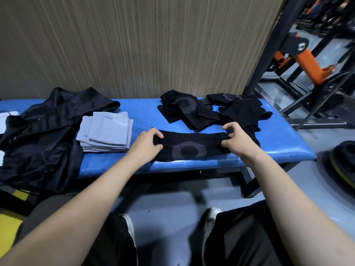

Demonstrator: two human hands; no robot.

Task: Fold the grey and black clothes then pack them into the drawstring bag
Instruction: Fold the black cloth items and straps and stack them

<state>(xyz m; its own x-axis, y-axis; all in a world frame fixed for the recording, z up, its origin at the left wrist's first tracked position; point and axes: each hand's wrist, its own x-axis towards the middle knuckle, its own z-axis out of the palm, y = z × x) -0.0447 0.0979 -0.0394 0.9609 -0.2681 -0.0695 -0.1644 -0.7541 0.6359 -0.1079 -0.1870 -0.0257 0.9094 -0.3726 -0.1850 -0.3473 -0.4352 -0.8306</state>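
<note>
Mid-fold, centre frame: my left hand [148, 144] and right hand [233, 138] pinch the ends of a black sleeve [189, 148] on the counter [278, 143]; next, probably bring ends together.

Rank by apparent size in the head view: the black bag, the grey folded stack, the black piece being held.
1. black bag, largest by far
2. grey folded stack and black piece held by both hands look about alike; not ranked

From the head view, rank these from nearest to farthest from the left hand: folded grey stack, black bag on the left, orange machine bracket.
1. Folded grey stack: just left of the left hand, on the bench.
2. Black bag: further left, past the stack.
3. Orange machine bracket: far right, behind the bench.
</note>
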